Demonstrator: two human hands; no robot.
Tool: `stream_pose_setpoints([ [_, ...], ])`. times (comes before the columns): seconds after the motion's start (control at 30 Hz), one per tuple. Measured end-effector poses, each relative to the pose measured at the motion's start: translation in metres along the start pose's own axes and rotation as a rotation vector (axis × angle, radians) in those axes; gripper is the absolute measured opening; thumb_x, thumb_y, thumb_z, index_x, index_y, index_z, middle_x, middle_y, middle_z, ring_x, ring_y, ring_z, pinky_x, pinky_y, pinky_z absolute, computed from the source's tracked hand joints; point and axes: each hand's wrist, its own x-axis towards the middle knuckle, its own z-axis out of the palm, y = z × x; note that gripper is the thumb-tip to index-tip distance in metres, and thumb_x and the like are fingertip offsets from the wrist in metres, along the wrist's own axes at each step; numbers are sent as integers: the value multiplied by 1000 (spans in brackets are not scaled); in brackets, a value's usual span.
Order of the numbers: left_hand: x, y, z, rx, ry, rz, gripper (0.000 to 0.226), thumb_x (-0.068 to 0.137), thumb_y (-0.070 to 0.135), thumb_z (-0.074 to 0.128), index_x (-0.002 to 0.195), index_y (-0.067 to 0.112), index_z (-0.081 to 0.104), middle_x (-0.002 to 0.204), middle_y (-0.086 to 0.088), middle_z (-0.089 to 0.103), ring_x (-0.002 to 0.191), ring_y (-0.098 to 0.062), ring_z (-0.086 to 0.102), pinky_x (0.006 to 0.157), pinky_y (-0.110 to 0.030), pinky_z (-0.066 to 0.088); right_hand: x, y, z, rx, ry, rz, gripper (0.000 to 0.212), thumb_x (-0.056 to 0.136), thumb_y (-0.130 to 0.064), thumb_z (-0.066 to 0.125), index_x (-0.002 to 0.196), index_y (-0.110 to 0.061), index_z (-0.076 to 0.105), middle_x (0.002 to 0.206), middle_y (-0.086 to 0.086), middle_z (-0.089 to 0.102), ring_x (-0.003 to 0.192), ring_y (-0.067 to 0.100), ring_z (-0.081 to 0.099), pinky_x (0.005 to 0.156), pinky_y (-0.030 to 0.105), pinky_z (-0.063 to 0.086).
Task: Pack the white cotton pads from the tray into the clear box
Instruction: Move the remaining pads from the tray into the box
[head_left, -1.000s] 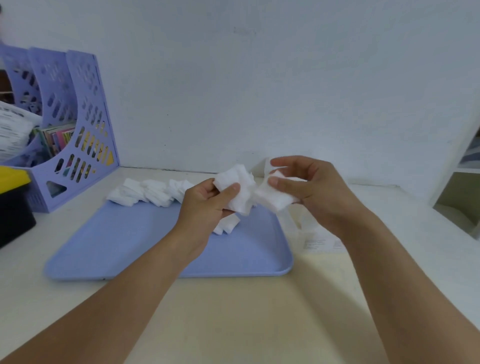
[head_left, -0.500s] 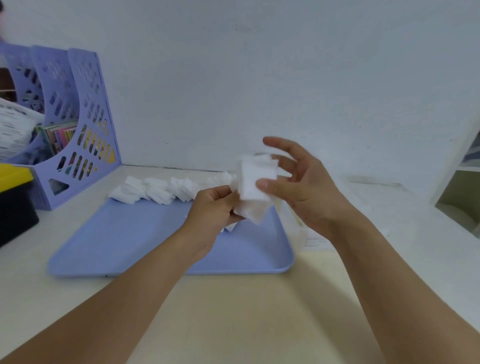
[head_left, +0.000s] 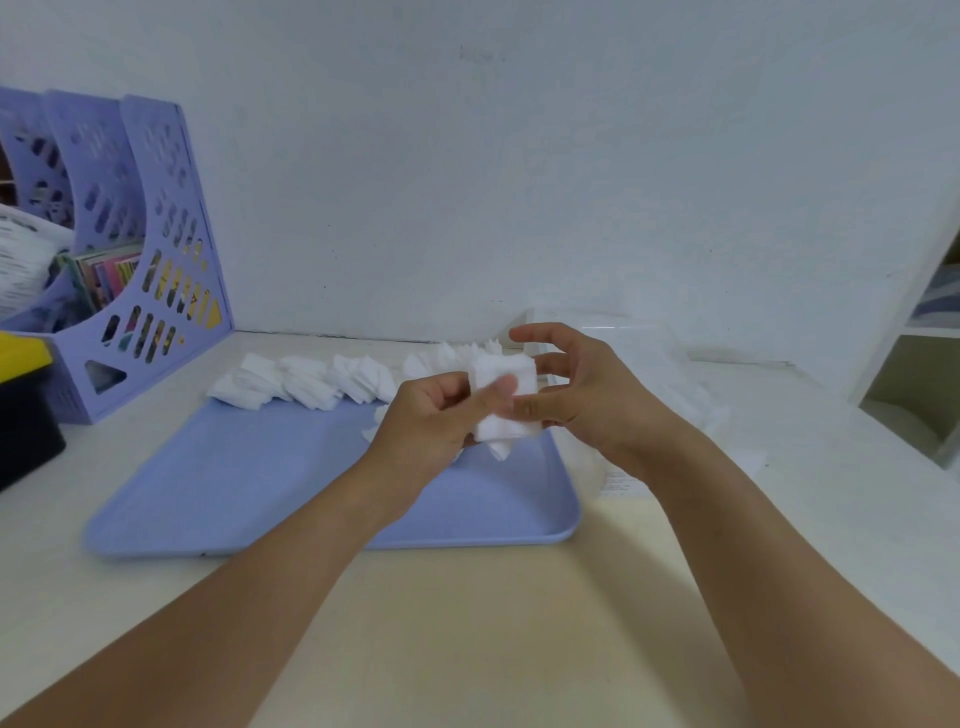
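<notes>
A stack of white cotton pads is held upright above the right part of the blue tray. My left hand grips the stack from the left with its thumb across the front. My right hand pinches the stack's right edge with thumb and fingers, the upper fingers spread above it. More white cotton pads lie in a row along the tray's far edge. The clear box stands right of the tray, mostly behind my right hand.
A purple perforated file holder with papers stands at the far left against the wall. A black and yellow case sits at the left edge. A white shelf unit is at the right.
The two bunches of pads have come together into one squared stack between both hands. My right hand's fingers have closed in on the stack's edge.
</notes>
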Motion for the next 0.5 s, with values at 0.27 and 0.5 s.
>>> stream_pose_setpoints([
  [0.27, 9, -3, -8, -346, 28, -197, 29, 103, 23, 54, 124, 6, 65, 119, -9, 74, 110, -21, 71, 90, -33, 59, -1, -4, -1, 11, 81, 1, 40, 91, -31, 75, 129, -24, 64, 116, -2, 70, 101, 14, 71, 78, 29, 56],
  [0.5, 6, 5, -4, -758, -19, -337, 37, 108, 26, 42, 130, 3, 59, 118, -15, 73, 95, -23, 75, 79, -34, 63, 0, -5, 14, -65, 96, 59, 36, 107, -39, 47, 130, -15, 61, 115, 4, 70, 93, 19, 71, 85, 33, 58],
])
